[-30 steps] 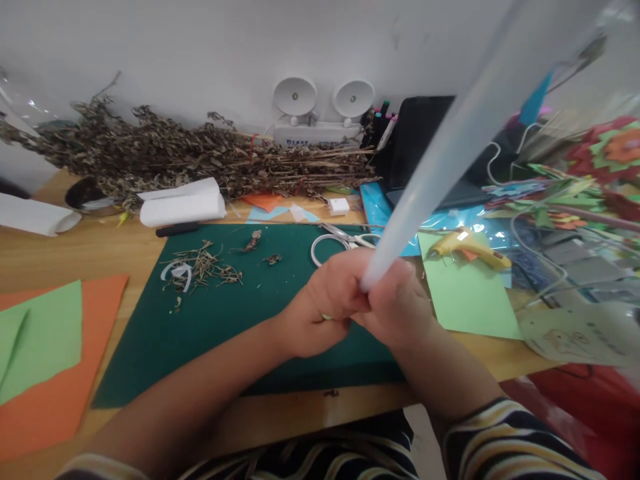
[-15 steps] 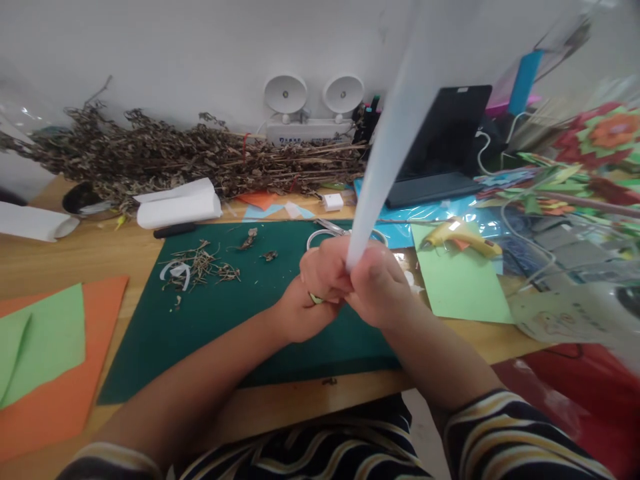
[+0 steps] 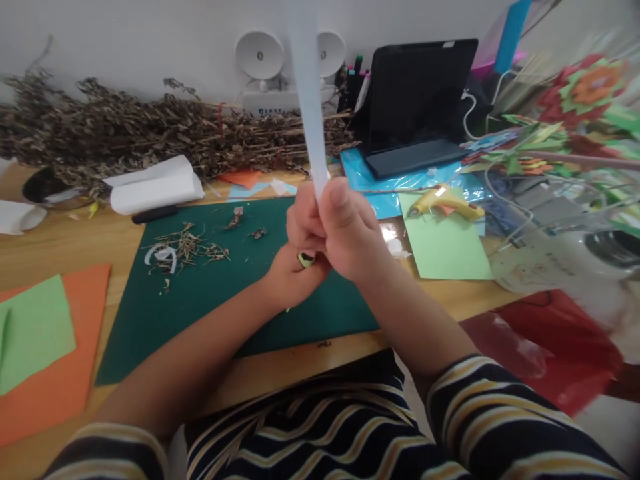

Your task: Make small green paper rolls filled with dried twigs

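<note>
My two hands are closed together in front of me, above a dark green cutting mat (image 3: pixel 200 320). My right hand (image 3: pixel 355 233) grips the lower end of a long whitish strip (image 3: pixel 310 113), thumb pressed on it; the strip stands nearly upright and its top leaves the view. Against it, slightly lower, is my left hand (image 3: pixel 295 283), fingers curled. A small green and black piece (image 3: pixel 306 259) shows at the left hand; I cannot tell what it is. Dry stem scraps (image 3: pixel 187 247) and a curved white piece (image 3: pixel 173 259) lie on the mat.
Dried plant stalks (image 3: pixel 150 133) line the wall beside a white roll (image 3: pixel 155 190). At the right are a black tablet (image 3: pixel 423 97), a yellow glue gun (image 3: pixel 450 201) on green paper (image 3: pixel 445 247), and a white bottle (image 3: pixel 545 260). Orange sheets (image 3: pixel 93 320) lie at the left.
The view has shifted, so most things sit higher and a little further left. The whitish strip has swung from leaning right to nearly upright. Both hands are still closed together.
</note>
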### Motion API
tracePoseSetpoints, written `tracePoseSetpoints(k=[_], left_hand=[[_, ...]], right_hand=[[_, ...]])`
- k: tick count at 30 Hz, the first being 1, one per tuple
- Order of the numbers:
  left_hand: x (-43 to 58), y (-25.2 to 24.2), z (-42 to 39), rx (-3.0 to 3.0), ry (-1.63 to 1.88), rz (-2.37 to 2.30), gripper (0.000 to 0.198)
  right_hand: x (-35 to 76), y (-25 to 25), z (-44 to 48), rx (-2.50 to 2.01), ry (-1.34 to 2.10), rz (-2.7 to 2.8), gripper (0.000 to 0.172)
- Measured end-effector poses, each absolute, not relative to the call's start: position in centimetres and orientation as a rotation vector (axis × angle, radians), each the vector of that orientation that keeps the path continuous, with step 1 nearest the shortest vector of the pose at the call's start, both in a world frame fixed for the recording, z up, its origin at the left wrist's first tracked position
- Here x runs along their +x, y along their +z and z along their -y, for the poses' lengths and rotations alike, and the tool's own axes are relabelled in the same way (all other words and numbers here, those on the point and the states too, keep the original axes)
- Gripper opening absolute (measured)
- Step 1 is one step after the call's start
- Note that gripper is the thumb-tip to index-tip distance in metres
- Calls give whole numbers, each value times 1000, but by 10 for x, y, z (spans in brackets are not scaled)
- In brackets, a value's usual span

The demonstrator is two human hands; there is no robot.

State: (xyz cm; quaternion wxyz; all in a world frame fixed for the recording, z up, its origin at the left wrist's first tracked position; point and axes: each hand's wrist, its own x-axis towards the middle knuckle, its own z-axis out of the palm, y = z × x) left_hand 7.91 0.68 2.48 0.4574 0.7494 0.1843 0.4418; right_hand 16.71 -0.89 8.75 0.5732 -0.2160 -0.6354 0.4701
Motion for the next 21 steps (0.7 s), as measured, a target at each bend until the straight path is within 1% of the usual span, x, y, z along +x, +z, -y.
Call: tracePoseSetpoints(k=[6,14,18,21], left_hand=[[80,24,-8,1851,1106,-419,23],[81,25,-12,1909,961,-499,14],[81,20,-13,1809,915,-482,19],[79,12,-11,1679,808,-441,21]], right_hand=[[168,82,9,-537,1015,1477,41],[172,80,11,-595,1113,1493,42],[173,79,12,-651,1071,1527,44],[173,78,12,-640,1058,1544,46]])
